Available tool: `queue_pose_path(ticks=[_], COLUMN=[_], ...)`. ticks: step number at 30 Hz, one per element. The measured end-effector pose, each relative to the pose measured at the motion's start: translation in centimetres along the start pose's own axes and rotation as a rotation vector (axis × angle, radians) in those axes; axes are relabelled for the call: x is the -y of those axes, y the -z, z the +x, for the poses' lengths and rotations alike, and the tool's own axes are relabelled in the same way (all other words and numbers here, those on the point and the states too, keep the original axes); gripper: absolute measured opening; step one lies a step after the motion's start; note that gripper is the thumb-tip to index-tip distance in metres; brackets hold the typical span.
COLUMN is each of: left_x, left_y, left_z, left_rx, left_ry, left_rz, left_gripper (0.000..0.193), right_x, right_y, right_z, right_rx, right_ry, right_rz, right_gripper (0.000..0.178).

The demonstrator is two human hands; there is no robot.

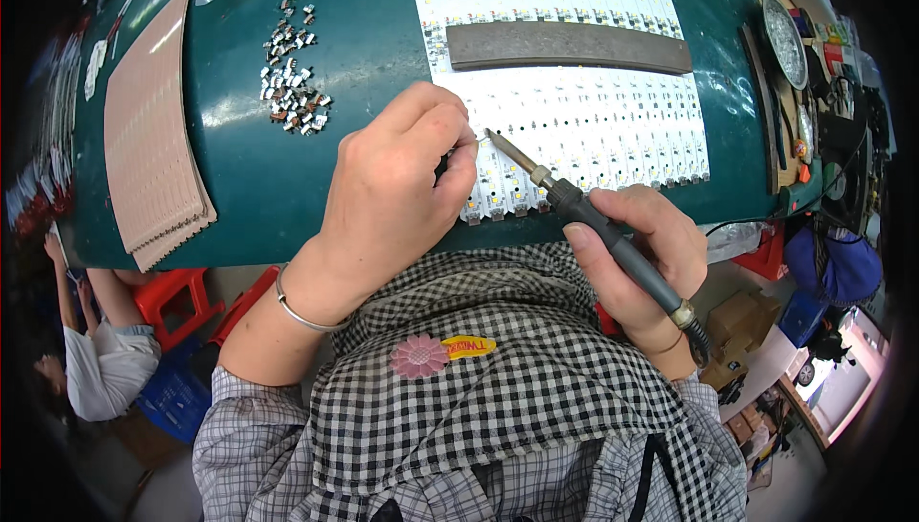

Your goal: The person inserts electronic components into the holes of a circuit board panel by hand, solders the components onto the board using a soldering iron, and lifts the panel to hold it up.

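Observation:
My right hand grips a soldering iron by its dark handle. The iron's pointed tip touches down on a white LED circuit board panel, near its left edge. Just left of that tip, my left hand is closed in a pinch over the panel's edge. A thin silvery strand, which looks like solder wire, sticks out from its fingertips toward the iron; the rest is hidden by the fingers. Across the panel lies a long dark grey bar, behind both hands.
Small connectors lie heaped on the green table, left of my hands. Further left is a stack of tan board panels. A metal dish and tools stand at the right edge. Another person sits at the far left.

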State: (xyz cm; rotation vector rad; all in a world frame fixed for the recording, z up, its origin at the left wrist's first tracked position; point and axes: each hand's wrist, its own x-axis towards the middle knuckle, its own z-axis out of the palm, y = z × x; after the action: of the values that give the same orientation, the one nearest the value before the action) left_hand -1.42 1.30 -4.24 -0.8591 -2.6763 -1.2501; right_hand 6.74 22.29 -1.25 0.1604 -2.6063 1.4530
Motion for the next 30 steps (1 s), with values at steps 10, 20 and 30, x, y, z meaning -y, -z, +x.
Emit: queue_pose_path(ticks=[10,20,30], left_x=[-0.4,-0.7,0.3], left_y=[0.9,2.2,1.8], left_z=[-0.3,-0.3,-1.2], left_rx=[0.023,-0.298,-0.105], left_ry=[0.09,0.155,0.029], left_rz=[-0.063,-0.36,0.005], left_gripper=[0.011,0.007,0.015], right_x=[-2.0,-15.2,-3.7], right_y=[1.4,15.8,5.3], right_z=[-0.5,6.8,0.2], right_rx=[-0.379,-0.702,-0.679], right_ry=[-0.078,0.143,0.067], right_rz=[0.186,-0.916,0.02], right_gripper=[0.025,0.02,0.021])
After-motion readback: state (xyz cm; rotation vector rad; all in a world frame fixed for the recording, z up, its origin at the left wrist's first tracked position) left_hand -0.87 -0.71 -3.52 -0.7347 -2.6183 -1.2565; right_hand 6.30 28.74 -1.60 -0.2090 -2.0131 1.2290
